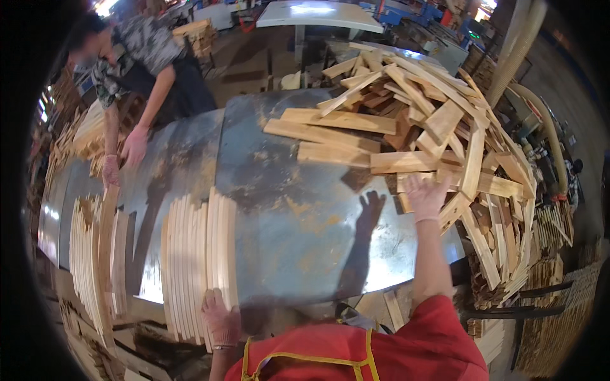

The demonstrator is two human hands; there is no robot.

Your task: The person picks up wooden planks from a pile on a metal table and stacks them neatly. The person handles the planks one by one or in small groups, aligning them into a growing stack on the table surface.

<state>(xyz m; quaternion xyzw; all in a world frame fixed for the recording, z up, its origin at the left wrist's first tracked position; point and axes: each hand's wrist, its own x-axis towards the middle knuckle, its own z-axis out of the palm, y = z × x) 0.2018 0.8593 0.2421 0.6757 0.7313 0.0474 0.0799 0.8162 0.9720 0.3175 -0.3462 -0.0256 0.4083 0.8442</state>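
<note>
My right hand (427, 195), in a thin pale pink glove, reaches to the near side of a heaped pile of loose wooden boards (368, 120). Its fingers are spread over a board (489, 185) and do not wrap round it. My left hand (221, 319), gloved too, lies at the near end of a row of upright wooden strips (187, 260) set side by side. Its fingers are stretched out against the last strips on the right of that row. Both rows and the pile rest on a grey metal table (279, 235).
Across the table at the left, a co-worker (152, 70) in pink gloves handles a second row of strips (89, 254). A white-topped table (318, 14) stands behind. A thick hose (540, 114) hangs at the right. Stacked wood (546, 298) stands at the lower right.
</note>
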